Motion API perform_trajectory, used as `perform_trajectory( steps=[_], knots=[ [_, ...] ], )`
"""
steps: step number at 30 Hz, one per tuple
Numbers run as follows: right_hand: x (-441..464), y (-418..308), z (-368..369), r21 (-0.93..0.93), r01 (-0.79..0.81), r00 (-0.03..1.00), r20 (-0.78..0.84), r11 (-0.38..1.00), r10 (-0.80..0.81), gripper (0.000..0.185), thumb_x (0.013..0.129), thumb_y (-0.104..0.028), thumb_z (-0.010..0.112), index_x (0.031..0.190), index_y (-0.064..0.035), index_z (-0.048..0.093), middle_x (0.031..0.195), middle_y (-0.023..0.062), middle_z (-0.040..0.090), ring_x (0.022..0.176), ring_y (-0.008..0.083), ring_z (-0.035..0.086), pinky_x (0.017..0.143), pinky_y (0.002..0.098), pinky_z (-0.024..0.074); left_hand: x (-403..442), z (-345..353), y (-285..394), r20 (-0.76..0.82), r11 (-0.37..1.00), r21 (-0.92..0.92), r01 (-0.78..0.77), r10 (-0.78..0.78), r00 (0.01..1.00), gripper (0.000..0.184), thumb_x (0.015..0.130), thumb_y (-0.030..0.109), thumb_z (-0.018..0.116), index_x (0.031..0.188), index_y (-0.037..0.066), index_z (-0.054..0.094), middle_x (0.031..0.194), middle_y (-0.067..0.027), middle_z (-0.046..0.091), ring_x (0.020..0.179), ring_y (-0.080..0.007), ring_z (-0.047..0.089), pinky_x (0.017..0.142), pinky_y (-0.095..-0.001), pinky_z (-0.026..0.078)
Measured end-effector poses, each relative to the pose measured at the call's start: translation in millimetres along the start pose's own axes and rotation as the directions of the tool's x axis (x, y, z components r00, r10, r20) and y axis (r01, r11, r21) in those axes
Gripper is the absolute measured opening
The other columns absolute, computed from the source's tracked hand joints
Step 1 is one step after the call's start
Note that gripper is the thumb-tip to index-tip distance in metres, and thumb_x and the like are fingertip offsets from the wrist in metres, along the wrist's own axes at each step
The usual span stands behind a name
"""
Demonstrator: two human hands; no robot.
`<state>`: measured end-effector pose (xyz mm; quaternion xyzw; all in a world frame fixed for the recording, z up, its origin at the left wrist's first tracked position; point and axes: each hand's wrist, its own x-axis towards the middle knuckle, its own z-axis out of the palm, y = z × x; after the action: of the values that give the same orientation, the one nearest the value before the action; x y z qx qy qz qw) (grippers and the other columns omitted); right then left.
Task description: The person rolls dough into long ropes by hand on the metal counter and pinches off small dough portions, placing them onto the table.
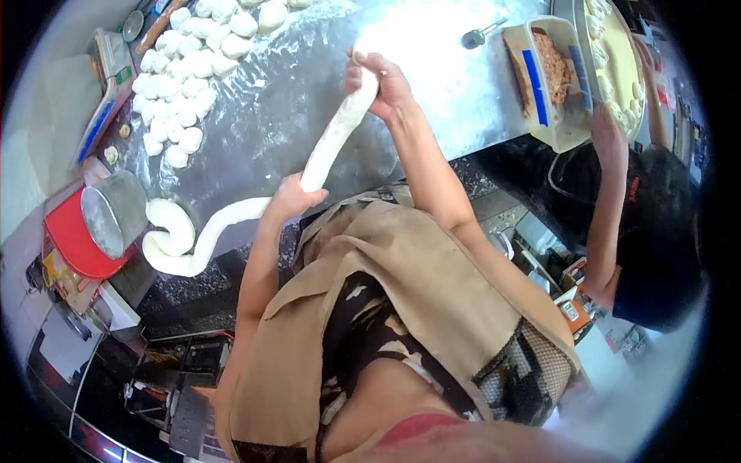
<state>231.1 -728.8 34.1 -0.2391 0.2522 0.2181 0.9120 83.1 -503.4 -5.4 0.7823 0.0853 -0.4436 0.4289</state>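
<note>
A long rope of white dough (337,133) stretches between my hands above the floured metal table (262,100). My right hand (383,86) has its fingers wrapped round the far end. My left hand (293,196) grips the rope lower down, near the table's front edge. From there the dough runs left and ends in a coil (171,231) beside a metal pot. Many small white dough pieces (177,92) lie grouped on the table's far left part.
The metal pot (114,214) stands by a red tray (73,235) at the left. A container of filling (552,73) is at the right, near a round tray (624,46) with shaped dough. A co-worker in dark clothes (656,231) reaches there. A small metal tool (474,38) lies at the back.
</note>
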Motion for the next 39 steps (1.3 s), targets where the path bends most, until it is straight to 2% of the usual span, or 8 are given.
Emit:
perform_trajectory(
  steps=[2,9,11,24,29,35,37,39],
  knots=[
    [6.8,-4.7,1.0,-0.029,-0.111,0.906,0.409,0.993,0.113,0.027,0.082,-0.016,0.063,0.103,-0.0012,0.056,0.068,0.0030,0.046,0.057,0.0128,0.045,0.057,0.0277,0.0397,1.6,0.4,-9.2,-0.029,0.999,-0.039,-0.012,0.011,1.000,0.048,0.069,0.029,0.077,0.103,-0.003,0.064,0.084,-0.0130,0.067,0.077,-0.0191,0.065,0.072,-0.0347,0.051],
    [3.8,15.1,22.2,-0.079,-0.030,0.889,0.454,0.996,0.063,0.022,0.081,-0.017,0.066,0.095,-0.0037,0.055,0.070,0.0021,0.049,0.058,0.0125,0.046,0.056,0.0282,0.0401,-19.2,8.0,-31.7,-0.118,0.998,-0.034,-0.056,0.051,0.992,0.041,0.072,0.026,0.076,0.097,-0.003,0.063,0.082,-0.0083,0.065,0.074,-0.0150,0.059,0.071,-0.0333,0.049],
    [-3.9,15.8,43.6,-0.150,0.044,0.992,0.127,0.988,-0.025,0.018,0.084,-0.018,0.064,0.092,-0.0052,0.055,0.066,0.0010,0.048,0.057,0.0118,0.045,0.057,0.0274,0.0390,-29.3,5.4,-22.3,-0.130,0.997,-0.075,-0.028,0.018,0.991,0.042,0.072,0.026,0.075,0.098,-0.004,0.062,0.082,-0.0098,0.065,0.075,-0.0167,0.060,0.071,-0.0342,0.049],
    [-19.3,47.4,56.7,-0.206,0.062,0.935,0.354,0.977,0.016,0.018,0.077,-0.009,0.066,0.092,-0.0054,0.056,0.071,0.0030,0.053,0.055,0.0119,0.047,0.051,0.0274,0.0403,-48.6,3.2,-34.2,-0.236,0.978,0.193,0.082,-0.035,0.971,0.059,0.070,0.025,0.074,0.121,0.003,0.055,0.108,-0.0208,0.065,0.102,-0.0313,0.064,0.086,-0.0390,0.049],
    [-33.6,68.4,60.7,-0.341,0.179,0.915,0.403,0.923,-0.029,0.023,0.075,-0.004,0.065,0.092,-0.0075,0.050,0.068,0.0039,0.052,0.055,0.0129,0.048,0.051,0.0276,0.0414,-13.5,-7.6,77.7,-0.597,0.803,-0.225,-0.551,0.333,0.730,0.066,0.067,0.017,0.078,0.125,0.005,0.051,0.112,-0.0143,0.064,0.105,-0.0289,0.063,0.089,-0.0400,0.049],
    [-48.0,29.5,80.9,-0.688,0.506,0.862,0.394,0.520,-0.317,0.029,0.072,-0.016,0.079,0.089,-0.0078,0.057,0.083,0.0010,0.060,0.070,0.0134,0.055,0.063,0.0281,0.0474,8.9,-17.7,120.1,-0.571,0.683,-0.222,-0.696,0.488,0.660,0.054,0.069,0.018,0.077,0.118,0.008,0.057,0.103,-0.0123,0.067,0.098,-0.0262,0.066,0.083,-0.0366,0.052],
    [-49.3,10.2,79.1,-0.639,0.651,0.588,0.766,-0.409,-0.260,0.031,0.073,-0.021,0.078,0.095,-0.0076,0.061,0.087,0.0065,0.063,0.070,0.0229,0.059,0.065,0.0323,0.0499,20.0,-24.0,120.6,-0.520,0.694,-0.121,-0.709,0.565,0.641,0.047,0.068,0.018,0.078,0.110,0.007,0.061,0.098,-0.0119,0.068,0.091,-0.0268,0.068,0.078,-0.0354,0.053],
    [-63.1,-10.2,92.3,-0.738,0.567,0.727,0.657,-0.366,-0.199,0.027,0.076,-0.024,0.075,0.096,-0.0087,0.065,0.092,0.0111,0.064,0.076,0.0299,0.061,0.068,0.0360,0.0513,18.8,-22.5,128.3,-0.612,0.684,-0.046,-0.728,0.557,0.562,0.042,0.068,0.018,0.078,0.106,0.007,0.063,0.095,-0.0136,0.069,0.087,-0.0302,0.068,0.074,-0.0366,0.055]
  ],
)
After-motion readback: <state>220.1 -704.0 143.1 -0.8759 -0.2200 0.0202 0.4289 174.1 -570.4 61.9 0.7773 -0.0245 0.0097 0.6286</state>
